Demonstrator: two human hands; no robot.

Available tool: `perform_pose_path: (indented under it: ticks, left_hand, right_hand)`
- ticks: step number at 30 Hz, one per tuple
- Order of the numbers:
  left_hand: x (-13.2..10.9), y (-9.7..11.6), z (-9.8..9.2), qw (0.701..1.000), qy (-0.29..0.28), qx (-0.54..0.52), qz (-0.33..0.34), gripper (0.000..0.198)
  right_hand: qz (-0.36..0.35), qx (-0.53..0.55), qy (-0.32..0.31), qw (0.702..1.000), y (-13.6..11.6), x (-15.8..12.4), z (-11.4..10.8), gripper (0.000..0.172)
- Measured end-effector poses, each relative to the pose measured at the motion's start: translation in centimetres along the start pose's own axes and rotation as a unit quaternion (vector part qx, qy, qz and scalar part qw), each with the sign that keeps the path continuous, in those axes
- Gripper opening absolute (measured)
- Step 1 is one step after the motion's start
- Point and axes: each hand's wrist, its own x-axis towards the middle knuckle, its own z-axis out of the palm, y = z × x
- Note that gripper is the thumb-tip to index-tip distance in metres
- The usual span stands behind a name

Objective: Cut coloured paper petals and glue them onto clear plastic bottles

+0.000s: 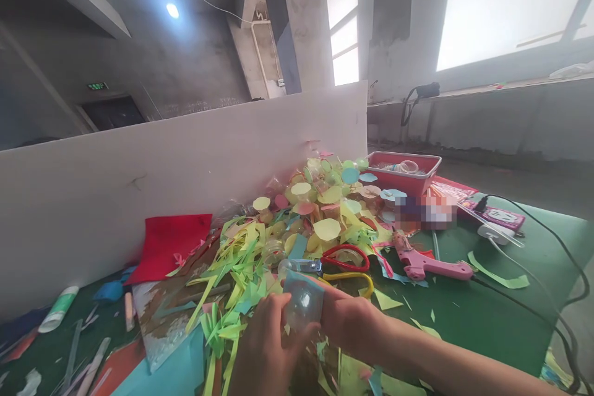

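Observation:
A clear plastic cup (304,304) with a piece of blue paper (301,278) against its upper side is held between both hands. My left hand (269,334) grips it from the left, thumb and fingers closed around its edge. From the right, my right hand (346,318) holds the cup, its fingers partly hidden behind the cup and paper. Just beyond the hands lie scissors with red and yellow handles (346,258). Green and yellow paper strips (227,297) are spread to the left of my left hand.
Paper-topped cups (320,198) pile up by a white partition (185,167). A pink glue gun (434,265) with its cable lies right. Behind stand a red basket (417,180) and a white plug (496,233). Red paper (171,244) and a glue stick (59,309) lie left.

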Motion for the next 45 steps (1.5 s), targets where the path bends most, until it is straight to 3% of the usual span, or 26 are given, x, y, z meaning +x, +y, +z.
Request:
perform_pose_path:
  ticks: [12,17,21,26,28,30,34,38,40,42,45]
  left_hand:
    - [-0.3,-0.1,0.2,1.0,-0.018,-0.001,-0.021,0.038]
    - [0.6,-0.7,-0.8,0.998,-0.057,0.011,-0.038,0.033]
    - [1.5,-1.8,-1.4,0.988,-0.144,0.021,-0.059,0.028]
    - [1.5,-2.0,-1.0,0.941,-0.317,0.05,-0.106,0.03]
    - [1.2,-1.5,-0.8,0.921,-0.367,0.06,-0.116,0.03]
    - [1.2,-1.0,-0.8,0.906,-0.397,0.071,-0.127,0.031]
    - [1.6,-0.3,-0.9,0.898,-0.414,0.078,-0.129,0.033]
    - [2.0,-0.1,-1.4,0.897,-0.41,0.08,-0.142,0.036]
    - [2.0,-0.1,-1.8,0.902,-0.396,0.089,-0.146,0.037]
    - [2.1,-0.1,-2.4,0.918,-0.362,0.098,-0.128,0.035]
    - [2.4,0.1,-3.2,0.939,-0.31,0.111,-0.1,0.031]
  right_hand:
    - [0.021,-0.019,0.008,1.0,-0.6,-0.2,0.9,0.044]
    - [-0.06,-0.006,0.086,0.994,0.3,0.4,-0.8,0.058]
    - [-0.174,-0.109,0.207,0.957,-0.6,0.6,-2.1,0.053]
    - [-0.17,-0.241,0.325,0.899,-2.0,0.2,-1.8,0.039]
    - [-0.167,-0.32,0.358,0.861,-1.9,0.2,-1.7,0.036]
    - [-0.196,-0.438,0.368,0.797,-1.7,0.2,-1.8,0.033]
    - [-0.244,-0.689,0.314,0.606,-1.3,0.4,-2.4,0.024]
    - [-0.168,-0.85,0.259,0.426,-1.2,0.5,-3.2,0.018]
    - [-0.119,-0.892,0.257,0.351,-1.1,0.5,-3.8,0.016]
    - [-0.076,-0.917,0.249,0.303,-0.9,0.6,-4.4,0.015]
    - [-0.044,-0.934,0.227,0.274,-0.5,0.6,-5.2,0.019]
